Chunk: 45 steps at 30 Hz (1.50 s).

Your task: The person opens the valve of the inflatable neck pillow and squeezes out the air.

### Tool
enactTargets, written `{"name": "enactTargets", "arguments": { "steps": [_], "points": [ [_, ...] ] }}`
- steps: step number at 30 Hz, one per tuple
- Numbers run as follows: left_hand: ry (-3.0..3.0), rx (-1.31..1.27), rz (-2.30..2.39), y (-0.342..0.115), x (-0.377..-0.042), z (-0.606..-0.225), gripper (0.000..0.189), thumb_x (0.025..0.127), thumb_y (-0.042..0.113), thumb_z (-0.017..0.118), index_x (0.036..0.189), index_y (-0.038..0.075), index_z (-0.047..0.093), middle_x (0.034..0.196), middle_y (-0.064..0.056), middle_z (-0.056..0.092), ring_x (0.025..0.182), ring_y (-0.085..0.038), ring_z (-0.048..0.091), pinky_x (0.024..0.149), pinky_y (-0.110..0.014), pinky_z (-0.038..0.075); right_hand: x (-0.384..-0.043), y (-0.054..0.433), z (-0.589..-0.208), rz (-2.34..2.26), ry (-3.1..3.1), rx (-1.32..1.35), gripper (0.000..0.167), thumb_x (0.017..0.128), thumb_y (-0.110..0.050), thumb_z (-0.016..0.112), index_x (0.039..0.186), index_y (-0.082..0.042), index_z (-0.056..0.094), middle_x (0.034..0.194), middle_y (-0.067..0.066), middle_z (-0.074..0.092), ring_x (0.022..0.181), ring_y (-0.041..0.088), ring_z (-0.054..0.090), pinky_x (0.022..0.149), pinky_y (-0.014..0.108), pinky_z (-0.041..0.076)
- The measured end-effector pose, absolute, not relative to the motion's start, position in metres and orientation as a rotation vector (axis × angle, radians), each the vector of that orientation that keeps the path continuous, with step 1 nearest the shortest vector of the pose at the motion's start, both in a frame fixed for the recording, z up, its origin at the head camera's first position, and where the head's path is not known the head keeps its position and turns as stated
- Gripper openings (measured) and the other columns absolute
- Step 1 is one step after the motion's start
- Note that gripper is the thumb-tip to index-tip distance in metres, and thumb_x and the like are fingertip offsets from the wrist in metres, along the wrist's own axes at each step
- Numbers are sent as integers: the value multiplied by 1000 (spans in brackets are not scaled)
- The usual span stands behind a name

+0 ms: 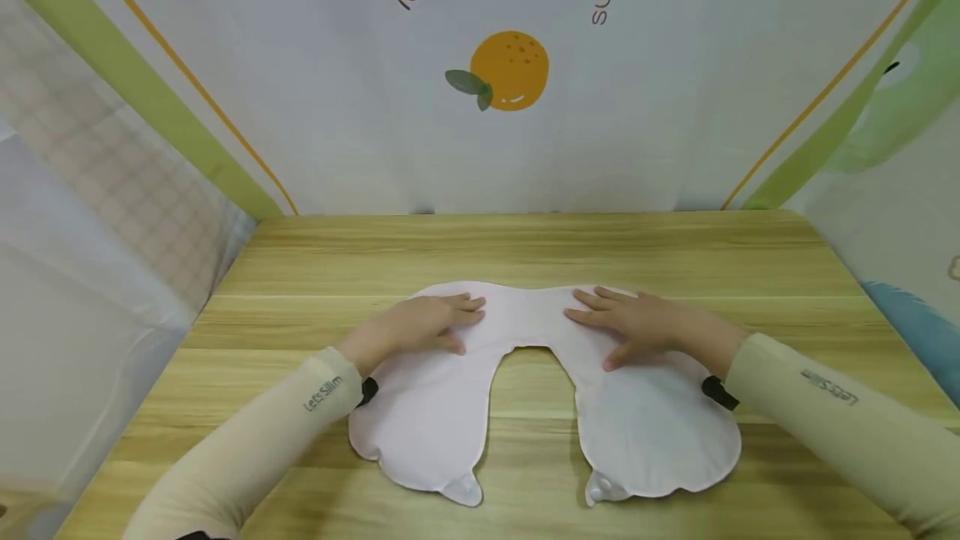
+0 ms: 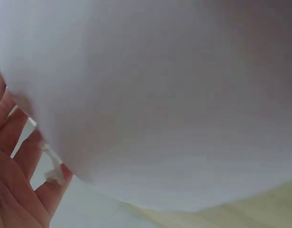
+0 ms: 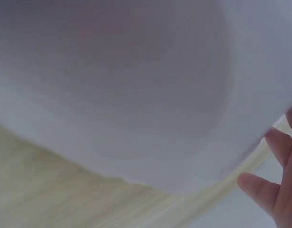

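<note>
A white U-shaped neck pillow (image 1: 435, 419) lies flat on the table, its curved middle away from me and its two rounded ends toward me. Small tabs sit at the inner tips, and the right tab (image 1: 606, 487) shows round snaps. My left hand (image 1: 427, 323) rests on the upper left of the pillow, fingers pointing inward. Mirroring it, my right hand (image 1: 641, 325) lies on the upper right with spread fingers. Pale fabric of the pillow (image 2: 160, 104) fills most of the left wrist view, and the right wrist view likewise shows its bulging surface (image 3: 136, 95).
The wood-grain table (image 1: 525, 252) extends around the pillow on all sides. Behind it hangs a white curtain (image 1: 337, 107) printed with oranges and lettering. More printed cloth (image 1: 112, 165) borders the left side. Both forearms wear cream sleeves (image 1: 258, 448).
</note>
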<state>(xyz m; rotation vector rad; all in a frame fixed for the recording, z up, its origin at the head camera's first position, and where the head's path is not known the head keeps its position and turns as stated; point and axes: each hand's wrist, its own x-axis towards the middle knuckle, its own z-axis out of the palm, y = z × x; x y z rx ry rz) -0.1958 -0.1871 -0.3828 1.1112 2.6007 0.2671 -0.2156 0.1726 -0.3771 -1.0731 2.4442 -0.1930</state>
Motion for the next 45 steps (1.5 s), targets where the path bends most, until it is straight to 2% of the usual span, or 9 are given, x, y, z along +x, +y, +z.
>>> {"name": "enactTargets", "arguments": {
  "steps": [6,18,29,39,45],
  "points": [
    [2610,1087,329,-197,-196,-385,64,90,30,71,145,5,50,158,-10,40,149,-31,33,108,-42,44,-213,179,-378,-214,2458,-1076,86,85,-44,73,157,-22,32,167,14,16,152,45,14,104,82,20],
    [2631,1072,370,-214,-190,-384,60,91,29,70,143,4,52,156,-13,41,148,-34,34,114,-49,38,-210,193,-378,-215,2484,-1081,84,87,-51,67,157,-21,32,166,16,18,150,48,15,103,82,22],
    [2673,1104,388,-229,-183,-387,58,91,27,69,140,0,54,152,-20,43,143,-39,40,110,-51,42,-206,210,-381,-218,2511,-1095,81,89,-50,66,156,-19,33,165,18,20,149,50,18,100,83,26],
    [2685,1078,404,-240,-176,-389,58,92,30,69,142,6,53,155,-19,42,144,-37,39,113,-51,39,-204,228,-386,-253,2527,-1082,81,91,-54,61,156,-16,33,164,21,20,147,54,19,98,85,24],
    [2728,1053,315,-233,-174,-384,61,89,28,72,143,7,54,155,-19,41,145,-39,36,112,-52,40,-204,234,-385,-265,2557,-1050,82,87,-56,64,155,-18,37,163,19,24,147,52,21,97,86,24]
  ]
}}
